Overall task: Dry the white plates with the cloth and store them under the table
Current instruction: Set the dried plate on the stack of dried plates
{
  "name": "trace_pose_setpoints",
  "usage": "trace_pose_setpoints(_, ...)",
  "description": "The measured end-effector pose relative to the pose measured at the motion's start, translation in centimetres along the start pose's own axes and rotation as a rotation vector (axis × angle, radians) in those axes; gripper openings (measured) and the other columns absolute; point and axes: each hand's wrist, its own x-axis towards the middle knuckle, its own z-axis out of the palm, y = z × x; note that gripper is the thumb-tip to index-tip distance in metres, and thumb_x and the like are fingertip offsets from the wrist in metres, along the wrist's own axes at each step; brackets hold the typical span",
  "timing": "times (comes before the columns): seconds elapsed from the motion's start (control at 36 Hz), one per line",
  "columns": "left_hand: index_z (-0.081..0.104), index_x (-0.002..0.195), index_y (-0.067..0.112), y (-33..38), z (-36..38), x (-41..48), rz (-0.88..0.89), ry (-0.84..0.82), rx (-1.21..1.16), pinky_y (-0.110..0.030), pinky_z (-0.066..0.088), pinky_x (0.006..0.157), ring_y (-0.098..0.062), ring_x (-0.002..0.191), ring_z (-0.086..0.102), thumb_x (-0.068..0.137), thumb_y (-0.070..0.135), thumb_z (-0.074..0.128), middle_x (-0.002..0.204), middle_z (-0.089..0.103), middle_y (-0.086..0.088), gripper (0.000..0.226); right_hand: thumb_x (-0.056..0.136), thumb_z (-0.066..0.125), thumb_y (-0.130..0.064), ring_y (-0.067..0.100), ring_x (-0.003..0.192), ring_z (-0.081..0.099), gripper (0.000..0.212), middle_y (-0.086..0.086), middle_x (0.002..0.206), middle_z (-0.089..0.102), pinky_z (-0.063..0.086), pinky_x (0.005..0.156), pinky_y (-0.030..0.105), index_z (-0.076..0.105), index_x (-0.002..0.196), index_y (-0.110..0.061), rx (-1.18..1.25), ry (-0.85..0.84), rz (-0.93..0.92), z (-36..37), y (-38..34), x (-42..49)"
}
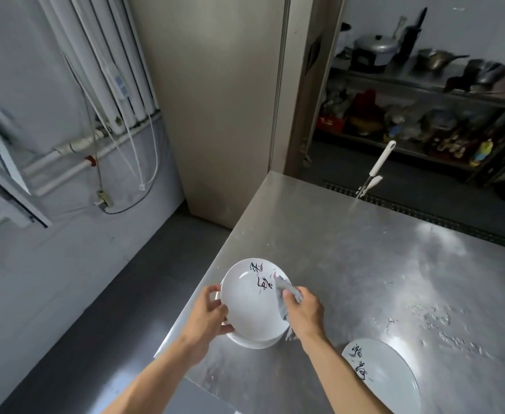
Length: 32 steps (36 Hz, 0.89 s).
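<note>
White plate (246, 306) is clamped at its rim by the left hand (212, 313) grip; right hand (303, 312) grip squeezes the cloth (287, 289) against it, second plate (385, 375) off to its right.

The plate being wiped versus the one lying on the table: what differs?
The wiped plate is gripped by the left hand, the right hand's cloth on it; the lying plate rests untouched on the table. The wiped plate reads "Love"; the lying plate doesn't. Both white, black writing.
</note>
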Motion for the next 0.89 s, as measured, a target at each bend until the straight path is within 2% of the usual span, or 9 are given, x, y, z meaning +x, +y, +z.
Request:
trace_pose_setpoints(0.11, 0.046, 0.130, 0.011, -0.2, 0.2, -0.7, 0.001, -0.102, -0.048, -0.048, 0.065, 0.081, -0.036, 0.090, 0.071, 0.100, -0.012, 0.045, 0.126, 0.066, -0.030, 0.037, 0.096, 0.064, -0.019, 0.032, 0.077, 0.066, 0.013, 0.008, 0.077, 0.068, 0.058, 0.070, 0.046, 0.068, 0.086, -0.012, 0.032, 0.035, -0.011, -1.2, 0.0, -0.1)
trace_pose_setpoints(0.22, 0.052, 0.138, 0.020, 0.0, 1.0, -1.2, -0.014, -0.153, -0.143, -0.047, 0.065, 0.080, -0.041, 0.102, 0.075, 0.091, -0.010, 0.058, 0.126, 0.068, -0.028, 0.056, 0.096, 0.064, -0.027, 0.023, 0.064, 0.058, 0.023, 0.002, 0.067, 0.060, 0.056, 0.058, 0.041, 0.062, 0.075, -0.017, 0.056, 0.051, -0.057, -4.0, -0.7, 0.0)
trace_pose_setpoints(0.31, 0.059, 0.141, 0.034, 0.3, 2.1, -1.7, 0.008, -0.246, -0.162, -0.050, 0.063, 0.086, -0.038, 0.113, 0.072, 0.084, -0.005, 0.056, 0.128, 0.071, -0.019, 0.069, 0.092, 0.069, -0.022, 0.025, 0.086, 0.058, 0.027, 0.003, 0.086, 0.058, 0.046, 0.074, 0.029, 0.062, 0.067, -0.017, -0.053, 0.132, -0.256, -6.1, -1.5, -0.3)
trace_pose_setpoints(0.36, 0.057, 0.144, 0.036, 0.4, 2.9, -1.9, 0.005, -0.268, -0.169, -0.051, 0.062, 0.088, -0.038, 0.115, 0.072, 0.089, -0.008, 0.051, 0.131, 0.070, -0.016, 0.071, 0.088, 0.075, -0.023, 0.030, 0.101, 0.050, 0.017, 0.005, 0.105, 0.056, 0.037, 0.089, 0.036, 0.071, 0.073, -0.016, -0.294, 0.296, -0.401, -7.1, -2.0, -0.7)
trace_pose_setpoints(0.42, 0.058, 0.143, 0.040, 0.5, 3.8, -2.1, -0.001, -0.280, -0.173, -0.050, 0.063, 0.087, -0.038, 0.113, 0.072, 0.083, -0.002, 0.055, 0.129, 0.072, -0.016, 0.073, 0.088, 0.076, -0.029, 0.031, 0.099, 0.045, 0.007, 0.004, 0.108, 0.053, 0.035, 0.088, 0.041, 0.075, 0.084, -0.023, -0.473, 0.359, -0.516, -8.1, -2.7, -1.2)
trace_pose_setpoints(0.58, 0.058, 0.143, 0.047, 1.1, 7.1, -3.6, 0.062, -0.413, -0.097, -0.053, 0.061, 0.092, -0.040, 0.117, 0.070, 0.084, -0.001, 0.055, 0.128, 0.070, -0.021, 0.075, 0.088, 0.073, -0.017, 0.030, 0.091, 0.055, 0.035, 0.002, 0.096, 0.058, 0.048, 0.083, 0.043, 0.070, 0.122, -0.024, -0.545, 0.199, -0.690, -9.8, -4.6, -2.5)
trace_pose_setpoints(0.75, 0.056, 0.146, 0.039, 1.8, 9.4, -4.4, 0.134, -0.477, -0.066, -0.047, 0.061, 0.087, -0.031, 0.113, 0.072, 0.089, -0.004, 0.049, 0.125, 0.072, -0.018, 0.072, 0.095, 0.063, -0.022, 0.019, 0.097, 0.056, 0.021, -0.003, 0.103, 0.058, 0.044, 0.087, 0.031, 0.072, 0.112, -0.028, -0.475, -0.151, -0.674, -9.8, -4.8, -3.4)
trace_pose_setpoints(0.83, 0.059, 0.143, 0.034, 2.0, 9.0, -4.0, 0.138, -0.429, -0.131, -0.054, 0.061, 0.090, -0.039, 0.116, 0.071, 0.083, 0.003, 0.061, 0.128, 0.071, -0.022, 0.068, 0.090, 0.065, -0.017, 0.009, 0.090, 0.055, 0.018, -0.007, 0.096, 0.054, 0.041, 0.078, 0.021, 0.073, 0.102, -0.027, -0.452, -0.326, -0.647, -11.3, -3.4, -3.8)
trace_pose_setpoints(0.89, 0.059, 0.142, 0.040, 2.1, 8.6, -3.8, 0.140, -0.394, -0.144, -0.060, 0.059, 0.096, -0.041, 0.117, 0.070, 0.084, 0.004, 0.060, 0.129, 0.071, -0.021, 0.069, 0.088, 0.066, -0.015, 0.012, 0.086, 0.059, 0.016, -0.005, 0.095, 0.057, 0.047, 0.076, 0.026, 0.073, 0.098, -0.024, -0.460, -0.328, -0.613, -12.5, -2.3, -3.5)
